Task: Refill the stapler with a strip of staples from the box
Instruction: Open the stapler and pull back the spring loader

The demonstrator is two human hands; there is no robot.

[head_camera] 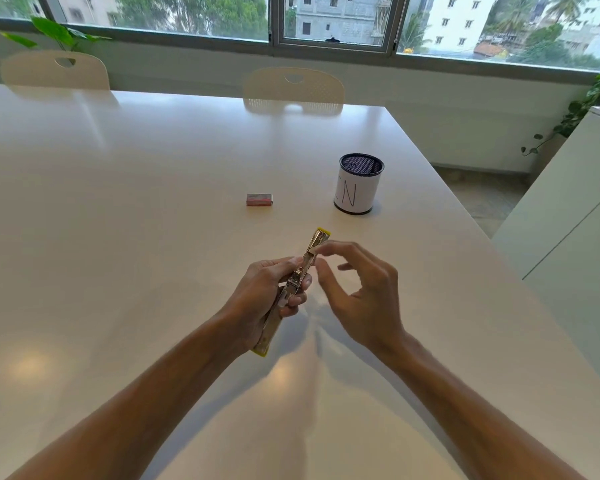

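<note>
A yellow and metal stapler (317,241) is swung fully open into one long line above the white table (153,220). My left hand (267,292) is shut around its middle, near the hinge. My right hand (357,289) hovers just to the right, fingers curled and apart, with the fingertips close to the upper half of the stapler. Whether they pinch a staple strip is too small to tell. The small red staple box (260,199) lies closed on the table, farther away and apart from both hands.
A mesh pen cup (358,184) wrapped in white paper with letters on it stands right of the box. Two pale chairs (293,86) sit at the table's far side. The table's right edge runs diagonally past a white cabinet (568,237).
</note>
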